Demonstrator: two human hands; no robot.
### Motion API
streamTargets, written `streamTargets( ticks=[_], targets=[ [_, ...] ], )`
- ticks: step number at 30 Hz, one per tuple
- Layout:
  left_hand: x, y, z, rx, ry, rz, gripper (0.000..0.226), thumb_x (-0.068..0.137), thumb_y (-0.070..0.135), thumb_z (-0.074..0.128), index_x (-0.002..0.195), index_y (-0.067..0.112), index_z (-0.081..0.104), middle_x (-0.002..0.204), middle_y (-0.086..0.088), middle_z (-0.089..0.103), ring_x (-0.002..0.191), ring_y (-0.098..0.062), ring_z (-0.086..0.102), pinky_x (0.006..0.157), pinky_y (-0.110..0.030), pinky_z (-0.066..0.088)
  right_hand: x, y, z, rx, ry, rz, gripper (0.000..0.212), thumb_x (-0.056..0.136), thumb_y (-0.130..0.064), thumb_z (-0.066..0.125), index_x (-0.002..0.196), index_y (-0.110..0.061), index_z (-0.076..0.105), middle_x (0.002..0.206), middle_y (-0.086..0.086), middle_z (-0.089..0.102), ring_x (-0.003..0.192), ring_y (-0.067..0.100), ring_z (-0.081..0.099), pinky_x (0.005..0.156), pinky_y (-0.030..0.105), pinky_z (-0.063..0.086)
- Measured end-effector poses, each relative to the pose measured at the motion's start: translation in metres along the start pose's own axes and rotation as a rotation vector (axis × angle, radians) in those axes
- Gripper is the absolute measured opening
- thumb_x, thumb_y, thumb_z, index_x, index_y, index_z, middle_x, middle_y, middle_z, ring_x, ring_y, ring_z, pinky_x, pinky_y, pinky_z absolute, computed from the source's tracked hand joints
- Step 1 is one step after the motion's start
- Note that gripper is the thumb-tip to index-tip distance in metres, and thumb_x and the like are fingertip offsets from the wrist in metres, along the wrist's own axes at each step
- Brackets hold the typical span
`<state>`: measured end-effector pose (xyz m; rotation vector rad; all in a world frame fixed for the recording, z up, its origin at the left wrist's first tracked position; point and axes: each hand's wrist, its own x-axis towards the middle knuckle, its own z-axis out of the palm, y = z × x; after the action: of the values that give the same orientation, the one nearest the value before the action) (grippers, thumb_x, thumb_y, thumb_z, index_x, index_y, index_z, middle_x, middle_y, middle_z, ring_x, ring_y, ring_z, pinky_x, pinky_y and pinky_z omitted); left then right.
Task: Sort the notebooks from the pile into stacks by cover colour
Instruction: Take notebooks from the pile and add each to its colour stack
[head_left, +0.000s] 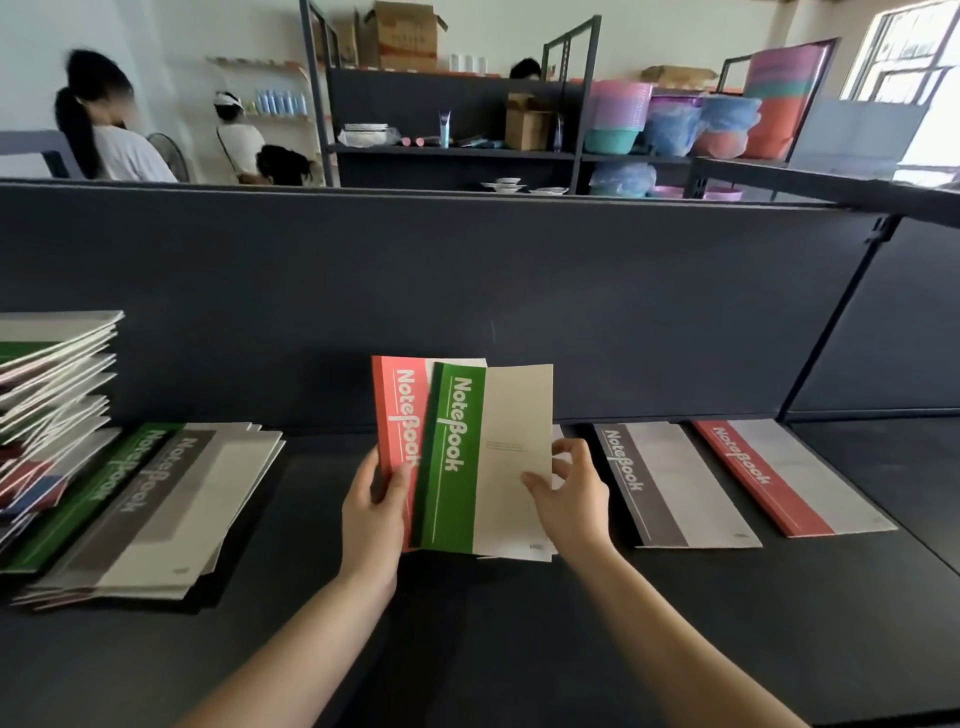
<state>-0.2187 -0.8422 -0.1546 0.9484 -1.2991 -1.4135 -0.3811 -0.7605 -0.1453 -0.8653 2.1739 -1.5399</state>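
Left hand (371, 512) grips red notebook (397, 431) by its lower spine edge, fingers pinching it. Right hand (571, 493) fingers pinch the green notebook (457, 457), overlapping the red, both raised above the worktop (519, 623). Grey notebook (670, 488) and another red notebook (779, 475) lie flat at right; the pile (52, 415) sits far left.

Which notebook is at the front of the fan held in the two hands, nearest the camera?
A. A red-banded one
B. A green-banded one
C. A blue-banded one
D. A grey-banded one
B: the green-banded notebook overlaps the red-banded notebook behind it, with the left hand gripping the fan's left edge and the right hand pinching the pale right side; the grey-banded notebook lies flat on the table.
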Motion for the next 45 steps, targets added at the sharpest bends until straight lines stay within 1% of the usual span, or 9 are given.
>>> streamTargets(
  ticks=[3, 7, 11, 17, 24, 28, 33, 40, 45],
  targets=[
    [0.003, 0.0, -0.013, 0.031, 0.037, -0.004, 0.047, 0.094, 0.026, 0.057, 0.139, 0.029, 0.044, 0.12, 0.011, 0.055, 0.11, -0.012, 0.053, 0.092, -0.032, 0.044, 0.004, 0.002, -0.008, -0.026, 0.05, 0.008, 0.029, 0.089, -0.01, 0.064, 0.102, -0.022, 0.042, 0.11, -0.002, 0.061, 0.076, 0.007, 0.056, 0.049, 0.011, 0.037],
    [0.003, -0.007, -0.027, 0.115, 0.051, 0.005, 0.055, 0.093, 0.029, 0.058, 0.144, 0.026, 0.038, 0.126, 0.009, 0.049, 0.112, -0.01, 0.048, 0.09, -0.03, 0.04, 0.012, 0.007, -0.016, -0.092, 0.084, 0.03, 0.026, 0.09, -0.011, 0.061, 0.11, -0.02, 0.047, 0.118, 0.001, 0.065, 0.088, 0.017, 0.058, 0.046, 0.017, 0.036],
    [-0.002, -0.014, -0.034, 0.143, 0.074, 0.009, 0.057, 0.093, 0.029, 0.058, 0.145, 0.029, 0.035, 0.128, 0.01, 0.045, 0.114, -0.009, 0.045, 0.09, -0.031, 0.039, 0.018, 0.015, -0.017, -0.157, 0.109, 0.029, 0.03, 0.089, -0.008, 0.058, 0.118, -0.015, 0.05, 0.115, 0.003, 0.067, 0.099, 0.023, 0.06, 0.067, 0.023, 0.033],
    [-0.003, -0.014, -0.046, 0.169, 0.074, 0.022, 0.058, 0.092, 0.029, 0.058, 0.145, 0.031, 0.034, 0.131, 0.009, 0.047, 0.112, -0.009, 0.048, 0.087, -0.027, 0.042, 0.021, 0.021, -0.007, -0.258, 0.107, 0.059, 0.035, 0.09, -0.003, 0.053, 0.125, -0.009, 0.049, 0.122, 0.012, 0.062, 0.105, 0.028, 0.056, 0.074, 0.026, 0.036],
    [-0.001, -0.009, -0.063, 0.156, 0.139, 0.042, 0.056, 0.091, 0.035, 0.059, 0.142, 0.039, 0.036, 0.139, 0.007, 0.047, 0.124, -0.016, 0.049, 0.099, -0.041, 0.045, 0.031, 0.035, -0.002, -0.455, 0.057, 0.104, 0.036, 0.091, -0.009, 0.054, 0.126, -0.009, 0.048, 0.109, 0.016, 0.061, 0.1, 0.033, 0.054, 0.072, 0.033, 0.04],
    [-0.001, -0.009, -0.063, 0.143, 0.125, 0.041, 0.055, 0.092, 0.032, 0.059, 0.142, 0.038, 0.038, 0.139, 0.006, 0.048, 0.124, -0.016, 0.05, 0.098, -0.038, 0.045, 0.033, 0.038, -0.002, -0.581, 0.046, 0.034, 0.043, 0.093, -0.017, 0.056, 0.135, -0.014, 0.048, 0.121, 0.012, 0.059, 0.113, 0.032, 0.051, 0.086, 0.037, 0.045],
    [-0.005, -0.008, -0.053, 0.143, 0.086, 0.026, 0.054, 0.092, 0.029, 0.059, 0.141, 0.034, 0.039, 0.136, 0.004, 0.051, 0.121, -0.019, 0.052, 0.099, -0.042, 0.047, 0.031, 0.039, 0.001, -0.793, -0.008, -0.081, 0.04, 0.096, -0.01, 0.042, 0.129, -0.023, 0.059, 0.138, 0.002, 0.048, 0.12, 0.027, 0.041, 0.095, 0.034, 0.039],
    [-0.004, -0.007, -0.041, 0.169, 0.049, 0.006, 0.055, 0.092, 0.032, 0.057, 0.143, 0.032, 0.037, 0.137, 0.005, 0.05, 0.119, -0.016, 0.051, 0.096, -0.038, 0.047, 0.025, 0.036, -0.002, -0.968, -0.141, -0.171, 0.043, 0.098, -0.041, 0.036, 0.133, -0.022, 0.051, 0.145, 0.001, 0.041, 0.134, 0.021, 0.036, 0.113, 0.035, 0.022],
    [-0.004, -0.006, -0.033, 0.197, 0.026, 0.008, 0.055, 0.092, 0.034, 0.058, 0.143, 0.034, 0.037, 0.139, 0.005, 0.049, 0.123, -0.017, 0.05, 0.1, -0.043, 0.046, 0.026, 0.041, -0.001, -0.956, -0.223, -0.172, 0.048, 0.1, -0.045, 0.03, 0.137, -0.018, 0.043, 0.15, 0.004, 0.033, 0.138, 0.022, 0.031, 0.118, 0.042, 0.016]
  ],
)
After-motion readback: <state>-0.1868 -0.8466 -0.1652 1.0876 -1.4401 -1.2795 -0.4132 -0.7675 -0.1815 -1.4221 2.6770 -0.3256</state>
